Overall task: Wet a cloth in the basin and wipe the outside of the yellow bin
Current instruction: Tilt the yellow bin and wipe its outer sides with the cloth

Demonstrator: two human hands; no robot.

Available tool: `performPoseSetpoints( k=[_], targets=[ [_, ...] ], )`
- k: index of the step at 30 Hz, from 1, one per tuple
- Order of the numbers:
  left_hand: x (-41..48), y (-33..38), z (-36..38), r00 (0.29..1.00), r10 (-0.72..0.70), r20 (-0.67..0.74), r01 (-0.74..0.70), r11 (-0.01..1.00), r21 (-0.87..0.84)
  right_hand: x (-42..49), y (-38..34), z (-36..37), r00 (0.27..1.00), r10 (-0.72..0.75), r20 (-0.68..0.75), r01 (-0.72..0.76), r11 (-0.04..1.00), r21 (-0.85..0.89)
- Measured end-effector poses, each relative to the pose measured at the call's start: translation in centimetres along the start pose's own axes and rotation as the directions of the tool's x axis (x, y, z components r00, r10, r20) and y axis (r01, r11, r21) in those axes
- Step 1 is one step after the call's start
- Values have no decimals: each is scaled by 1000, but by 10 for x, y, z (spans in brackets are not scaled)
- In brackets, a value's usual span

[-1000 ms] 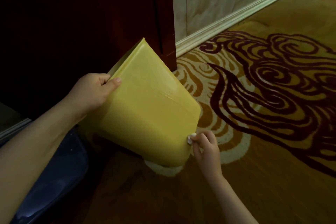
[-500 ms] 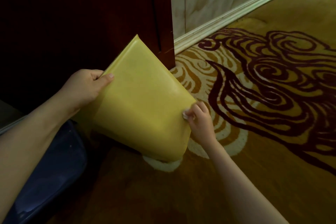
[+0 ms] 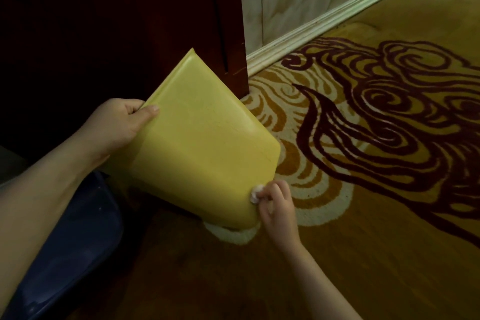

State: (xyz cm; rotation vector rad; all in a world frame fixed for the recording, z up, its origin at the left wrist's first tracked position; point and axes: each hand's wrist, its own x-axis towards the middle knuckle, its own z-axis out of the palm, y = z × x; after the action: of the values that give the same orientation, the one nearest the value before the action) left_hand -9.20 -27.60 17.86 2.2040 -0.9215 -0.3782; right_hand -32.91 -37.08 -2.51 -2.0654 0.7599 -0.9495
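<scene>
Patterned carpet (image 3: 363,241), left hand (image 3: 117,127) gripping tilted yellow bin (image 3: 202,153) rim, right hand (image 3: 278,208) fingers pinching white cloth (image 3: 255,193) against its side

Most of the white cloth (image 3: 255,193) hidden inside the right-hand fingers (image 3: 272,191); blue basin (image 3: 78,241) cut off at bottom-left.

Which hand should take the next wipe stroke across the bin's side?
Right. The right hand already pinches the white cloth against the yellow bin near its lower corner. The left hand grips the bin's rim, holding it tilted.
</scene>
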Motion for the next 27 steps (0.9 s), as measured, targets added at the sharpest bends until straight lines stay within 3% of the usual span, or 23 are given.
performPoseSetpoints(
  k=[5,8,11,17,27],
  targets=[
    [0,3,3,1000,19,-15,-19,1000,11,-28,31,-8,955,296,-17,-297,955,-21],
    [-1,4,3,1000,27,-9,-27,1000,10,8,24,-10,945,287,-158,-288,957,12],
    [-3,5,3,1000,24,-10,-24,1000,12,58,14,-8,939,279,-204,-269,960,75],
    [-3,5,4,1000,20,-1,-20,1000,22,77,28,0,953,290,-87,-287,957,51],
    [-1,9,5,999,45,18,-45,999,25,-41,37,-3,961,242,132,-242,970,-17]
  ],
)
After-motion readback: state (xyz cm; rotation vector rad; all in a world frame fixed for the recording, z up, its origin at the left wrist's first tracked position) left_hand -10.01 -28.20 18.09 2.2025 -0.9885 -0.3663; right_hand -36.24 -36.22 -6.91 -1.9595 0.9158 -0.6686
